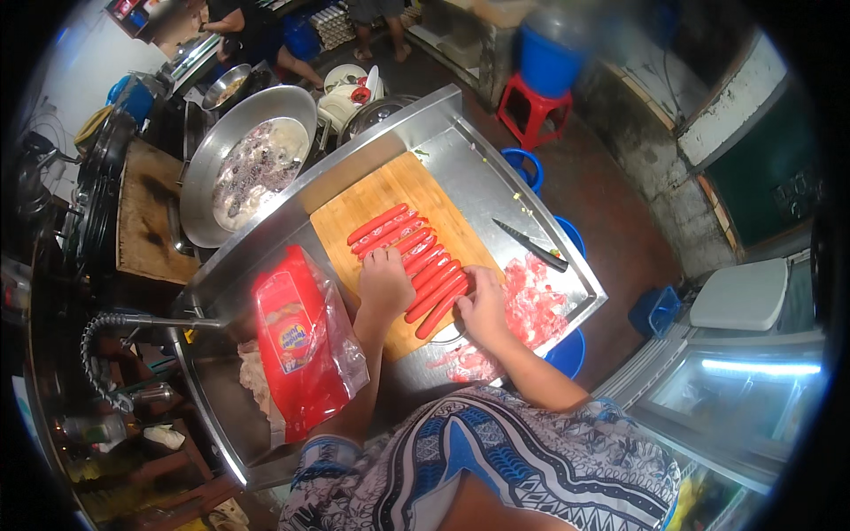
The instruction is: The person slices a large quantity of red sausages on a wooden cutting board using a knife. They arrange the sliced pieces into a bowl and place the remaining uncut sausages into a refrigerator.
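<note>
A row of several red hotdogs (435,277) lies side by side on a wooden cutting board (372,182). My left hand (385,282) rests over the left side of the row, its curled fingers touching the hotdogs; whether it grips one is hidden. At the near right end, my right hand (483,305) touches the last hotdog with fingers and thumb. A knife with a black handle (531,245) lies on the steel counter (458,152) beyond the board. Right of the board are crumpled red-and-clear plastic wrappers (534,295). An opened red hotdog package (289,345) sits left of my left forearm.
A large metal wok (199,166) with bubbling liquid stands past the counter's raised edge. A spring-hose faucet (159,322) reaches over the left side. Behind are stacked plates (339,109), a red stool (534,109) and another person (242,33). A glass-topped freezer (724,391) stands at right.
</note>
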A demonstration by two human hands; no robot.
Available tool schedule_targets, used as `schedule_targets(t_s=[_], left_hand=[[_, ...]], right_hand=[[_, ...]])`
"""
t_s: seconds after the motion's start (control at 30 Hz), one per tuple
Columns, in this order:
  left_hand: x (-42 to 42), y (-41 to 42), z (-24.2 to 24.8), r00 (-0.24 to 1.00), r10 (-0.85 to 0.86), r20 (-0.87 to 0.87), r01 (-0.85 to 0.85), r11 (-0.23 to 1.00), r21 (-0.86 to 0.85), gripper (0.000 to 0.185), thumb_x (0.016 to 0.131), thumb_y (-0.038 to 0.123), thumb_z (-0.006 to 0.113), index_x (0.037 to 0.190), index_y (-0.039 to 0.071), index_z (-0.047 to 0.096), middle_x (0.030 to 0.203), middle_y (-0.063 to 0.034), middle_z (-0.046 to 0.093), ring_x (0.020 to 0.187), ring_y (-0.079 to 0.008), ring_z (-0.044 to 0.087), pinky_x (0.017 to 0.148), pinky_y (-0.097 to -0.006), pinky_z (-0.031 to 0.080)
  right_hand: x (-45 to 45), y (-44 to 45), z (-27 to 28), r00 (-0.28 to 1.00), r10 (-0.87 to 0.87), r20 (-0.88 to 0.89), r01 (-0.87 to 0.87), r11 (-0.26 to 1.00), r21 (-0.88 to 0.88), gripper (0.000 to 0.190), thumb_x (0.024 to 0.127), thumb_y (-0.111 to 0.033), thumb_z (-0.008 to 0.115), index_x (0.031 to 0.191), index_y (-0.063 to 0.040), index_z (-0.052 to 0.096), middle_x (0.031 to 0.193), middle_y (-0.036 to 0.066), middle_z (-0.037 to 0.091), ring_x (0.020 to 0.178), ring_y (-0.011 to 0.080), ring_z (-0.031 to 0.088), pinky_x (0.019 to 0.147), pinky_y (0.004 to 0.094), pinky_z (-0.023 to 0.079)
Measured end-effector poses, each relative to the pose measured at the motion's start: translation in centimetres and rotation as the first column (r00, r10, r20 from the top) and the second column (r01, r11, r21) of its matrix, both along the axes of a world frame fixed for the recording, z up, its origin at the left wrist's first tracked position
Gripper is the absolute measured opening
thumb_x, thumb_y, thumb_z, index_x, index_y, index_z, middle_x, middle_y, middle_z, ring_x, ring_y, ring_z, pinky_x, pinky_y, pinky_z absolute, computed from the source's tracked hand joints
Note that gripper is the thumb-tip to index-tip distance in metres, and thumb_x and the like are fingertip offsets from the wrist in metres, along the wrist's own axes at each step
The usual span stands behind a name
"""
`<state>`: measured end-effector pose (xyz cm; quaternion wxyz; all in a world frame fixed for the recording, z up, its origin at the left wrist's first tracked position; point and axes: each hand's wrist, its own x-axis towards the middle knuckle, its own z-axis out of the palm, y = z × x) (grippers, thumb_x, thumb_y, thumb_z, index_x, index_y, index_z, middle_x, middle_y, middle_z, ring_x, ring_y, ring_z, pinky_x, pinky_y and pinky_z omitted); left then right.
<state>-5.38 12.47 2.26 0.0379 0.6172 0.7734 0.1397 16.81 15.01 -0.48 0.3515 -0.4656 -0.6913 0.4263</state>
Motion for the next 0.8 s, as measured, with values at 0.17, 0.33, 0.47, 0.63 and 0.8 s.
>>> schedule_targets(t_s=[0.17,0.33,0.47,0.63,0.8], left_hand=[[0.3,-0.2,0.1,0.993,0.078,0.089,-0.069,0.992,-0.104,0.040,0.084,0.018,0.078,0.117,0.002,0.063,0.118,-0.0220,0.067,0.113,-0.0431,0.065,0.093,-0.0528,0.055],[-0.3,-0.6,0.7,0.934,0.189,0.302,-0.114,0.962,-0.248,0.043,0.085,0.017,0.083,0.118,-0.003,0.064,0.111,-0.0258,0.069,0.105,-0.0435,0.069,0.093,-0.0492,0.055],[-0.3,-0.6,1.3,0.860,0.246,0.448,-0.107,0.944,-0.314,0.043,0.087,0.014,0.081,0.123,-0.002,0.064,0.107,-0.0250,0.070,0.103,-0.0426,0.071,0.091,-0.0458,0.056],[0.1,-0.3,3.6,0.685,0.162,0.710,-0.071,0.985,-0.156,0.035,0.095,0.011,0.073,0.126,0.001,0.062,0.093,-0.0151,0.072,0.091,-0.0296,0.073,0.088,-0.0405,0.058],[5.1,-1.3,5.7,-0.016,-0.049,0.999,-0.031,0.998,0.048,0.022,0.101,0.001,0.065,0.122,0.003,0.063,0.095,-0.0008,0.064,0.081,-0.0032,0.060,0.073,-0.0235,0.052]], right_hand=[[0.7,0.4,1.3,0.997,0.031,0.073,-0.037,0.996,0.085,0.045,0.086,0.003,0.073,0.128,-0.001,0.058,0.123,0.019,0.056,0.077,0.0283,0.068,0.075,0.0402,0.056],[0.7,0.3,0.4,0.999,0.034,0.042,-0.037,0.997,0.069,0.043,0.086,0.002,0.073,0.126,-0.001,0.059,0.120,0.017,0.058,0.077,0.0278,0.068,0.075,0.0401,0.056],[0.8,0.5,0.4,0.997,0.046,0.055,-0.050,0.995,0.085,0.041,0.086,0.002,0.073,0.125,-0.001,0.060,0.117,0.017,0.059,0.076,0.0273,0.067,0.075,0.0396,0.056],[0.9,0.2,2.9,0.998,0.058,0.032,-0.057,0.998,-0.037,0.038,0.090,-0.003,0.077,0.123,0.000,0.060,0.116,0.013,0.062,0.081,0.0204,0.067,0.077,0.0356,0.056],[-1.4,-0.1,5.9,0.759,-0.071,-0.648,-0.215,0.912,-0.351,0.027,0.102,-0.007,0.071,0.124,0.002,0.061,0.112,0.008,0.067,0.081,0.0083,0.061,0.077,0.0260,0.054]])
